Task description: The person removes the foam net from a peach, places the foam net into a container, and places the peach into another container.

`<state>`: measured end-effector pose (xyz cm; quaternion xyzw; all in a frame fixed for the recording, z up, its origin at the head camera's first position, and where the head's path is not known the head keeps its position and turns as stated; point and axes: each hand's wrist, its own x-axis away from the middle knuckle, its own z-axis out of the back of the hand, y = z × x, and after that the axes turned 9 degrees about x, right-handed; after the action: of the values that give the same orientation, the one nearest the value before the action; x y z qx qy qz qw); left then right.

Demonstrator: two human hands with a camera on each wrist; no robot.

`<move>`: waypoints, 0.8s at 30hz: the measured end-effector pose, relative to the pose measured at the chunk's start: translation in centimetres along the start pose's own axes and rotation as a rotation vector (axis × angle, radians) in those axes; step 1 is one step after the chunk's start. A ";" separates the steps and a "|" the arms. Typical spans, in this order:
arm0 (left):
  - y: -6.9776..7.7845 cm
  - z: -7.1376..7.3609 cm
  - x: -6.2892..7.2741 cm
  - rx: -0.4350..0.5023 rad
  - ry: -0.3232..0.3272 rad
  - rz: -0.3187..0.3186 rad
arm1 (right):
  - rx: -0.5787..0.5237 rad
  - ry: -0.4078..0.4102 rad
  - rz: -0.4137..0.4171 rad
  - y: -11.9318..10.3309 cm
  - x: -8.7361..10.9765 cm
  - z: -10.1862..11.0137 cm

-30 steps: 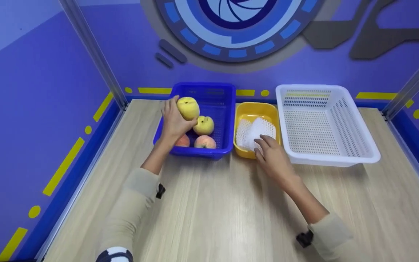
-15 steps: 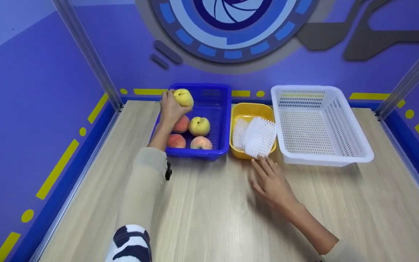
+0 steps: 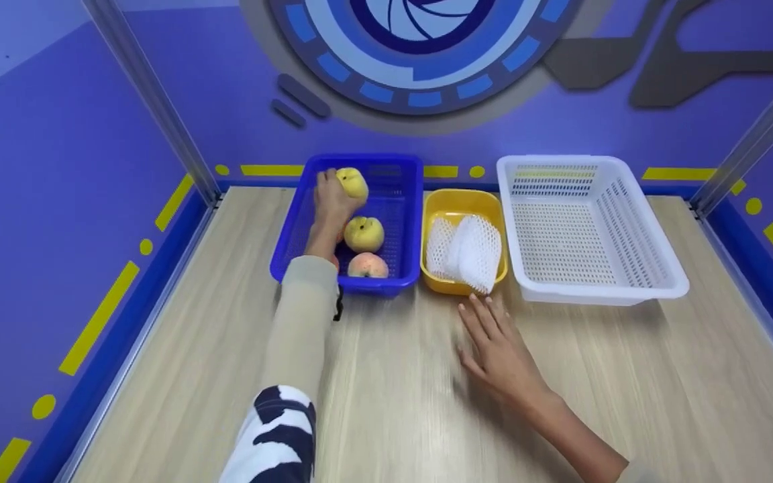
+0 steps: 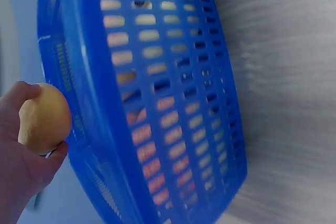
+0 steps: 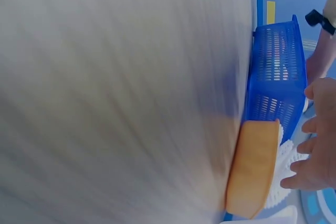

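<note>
Over the back of the blue basket (image 3: 408,265), my left hand (image 3: 330,200) grips a yellow peach (image 3: 353,184). The left wrist view shows the thumb and fingers around that peach (image 4: 46,120), beside the basket's rim. Lower in the basket lie another yellow peach (image 3: 364,234) and a pinkish peach (image 3: 368,266); reddish fruit is mostly hidden by my left hand and wrist. My right hand (image 3: 502,355), fingers extended and holding nothing, is just in front of the yellow bin (image 3: 452,287). White foam net sleeves (image 3: 474,251) lie in that bin, one overhanging its front rim.
A white perforated basket (image 3: 668,268) stands right of the yellow bin. All three containers line up near the patterned back wall (image 3: 373,131). Wooden tabletop (image 3: 400,396) stretches in front of them, and metal posts (image 3: 151,100) rise at the corners.
My left hand first carried the yellow peach up and back, then shifted it slightly right within the blue basket. My right hand drew back from the foam net sleeves toward the front.
</note>
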<state>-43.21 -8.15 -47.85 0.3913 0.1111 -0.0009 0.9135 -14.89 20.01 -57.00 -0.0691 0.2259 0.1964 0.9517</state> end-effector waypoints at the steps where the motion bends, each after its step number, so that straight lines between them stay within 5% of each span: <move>1: 0.3 -0.5 0.0 0.001 -0.002 -0.004 | -0.002 -0.003 0.000 -0.1 0.2 0.0; 14: 2.5 -5.6 0.2 -0.050 -0.124 -0.046 | -0.027 -0.062 -0.016 -1.0 1.8 0.1; 24: 1.3 -7.6 1.2 -0.393 -0.228 -0.025 | -0.054 -0.112 -0.012 -1.8 1.7 0.4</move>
<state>-43.48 -1.69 -52.24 0.2020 0.0103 -0.0350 0.9787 -12.64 19.06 -57.34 -0.0851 0.1665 0.2002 0.9617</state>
